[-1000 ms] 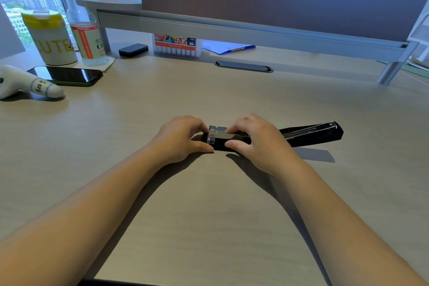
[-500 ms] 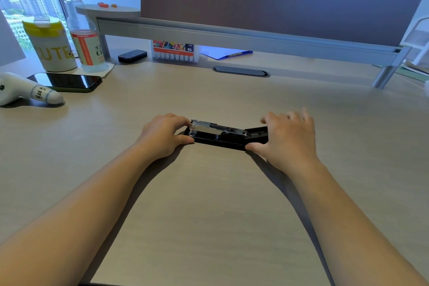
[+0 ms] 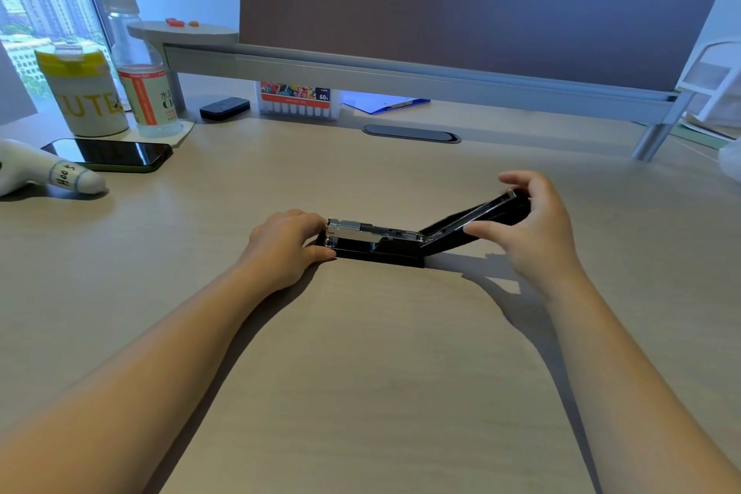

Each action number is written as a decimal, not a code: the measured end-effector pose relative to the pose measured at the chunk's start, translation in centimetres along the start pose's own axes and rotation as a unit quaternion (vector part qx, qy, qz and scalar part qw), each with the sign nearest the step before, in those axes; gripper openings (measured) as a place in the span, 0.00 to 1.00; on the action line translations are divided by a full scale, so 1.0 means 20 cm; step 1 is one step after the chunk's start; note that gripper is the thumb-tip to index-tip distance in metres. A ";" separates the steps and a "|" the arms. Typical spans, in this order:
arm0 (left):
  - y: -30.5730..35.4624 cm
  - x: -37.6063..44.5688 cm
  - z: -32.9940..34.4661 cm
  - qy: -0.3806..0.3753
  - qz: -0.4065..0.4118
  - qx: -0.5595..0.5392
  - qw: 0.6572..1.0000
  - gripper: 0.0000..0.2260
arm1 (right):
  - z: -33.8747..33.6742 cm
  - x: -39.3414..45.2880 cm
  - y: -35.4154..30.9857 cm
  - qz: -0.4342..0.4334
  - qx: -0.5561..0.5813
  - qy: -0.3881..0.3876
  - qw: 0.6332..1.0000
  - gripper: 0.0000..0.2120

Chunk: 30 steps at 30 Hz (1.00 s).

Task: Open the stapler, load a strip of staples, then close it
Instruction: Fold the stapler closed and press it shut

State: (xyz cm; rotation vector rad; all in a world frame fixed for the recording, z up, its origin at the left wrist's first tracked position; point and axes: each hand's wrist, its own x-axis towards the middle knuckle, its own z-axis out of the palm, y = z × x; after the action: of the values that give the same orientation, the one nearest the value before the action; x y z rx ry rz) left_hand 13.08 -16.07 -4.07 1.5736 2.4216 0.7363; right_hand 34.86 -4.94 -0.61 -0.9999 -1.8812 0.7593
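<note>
A black stapler (image 3: 377, 249) lies open on the wooden desk, its silver metal magazine (image 3: 361, 229) exposed on the base. The black top cover (image 3: 473, 219) is swung back to the right and tilted up off the desk. My left hand (image 3: 284, 245) pinches the front end of the base and magazine. My right hand (image 3: 533, 225) grips the raised far end of the cover between thumb and fingers. Whether staples lie in the magazine cannot be told.
At the left stand a yellow-lidded cup (image 3: 80, 92), a water bottle (image 3: 140, 76), a dark phone (image 3: 112, 154) and a white device (image 3: 44, 172). A marker box (image 3: 298, 100), a black remote (image 3: 224, 107) and a blue clipboard (image 3: 387, 103) sit under the raised shelf (image 3: 401, 72).
The cover lay flat to the right a second ago; my right hand moved from the stapler's front out to its far end and lifted it, tilted up. My left hand stayed at the front.
</note>
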 end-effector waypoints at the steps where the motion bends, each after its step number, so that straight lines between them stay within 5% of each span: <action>1: 0.01 0.00 0.00 0.000 0.004 -0.004 1.000 0.14 | 0.01 0.00 0.00 0.006 0.049 0.009 0.999 0.26; 6: 0.05 -0.01 0.04 -0.010 0.030 -0.021 0.999 0.13 | 0.11 0.02 -0.04 0.007 0.220 -0.002 0.976 0.21; 12: 0.05 0.00 0.05 -0.010 0.026 -0.040 0.999 0.15 | 0.26 -0.01 -0.06 -0.056 0.090 -0.110 0.988 0.16; 22: 0.06 0.01 0.05 -0.002 0.009 -0.050 0.999 0.15 | 0.34 -0.03 -0.07 -0.181 -0.121 -0.162 0.962 0.20; 30: 0.06 0.00 0.04 -0.045 -0.013 -0.142 0.989 0.17 | 0.30 -0.05 -0.02 -0.077 -0.122 -0.195 0.970 0.27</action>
State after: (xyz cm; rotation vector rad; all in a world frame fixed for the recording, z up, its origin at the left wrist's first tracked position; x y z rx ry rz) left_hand 14.32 -15.50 -4.26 1.4281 2.1566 0.9360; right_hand 29.64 -6.67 -3.35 -0.8827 -2.4093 0.6786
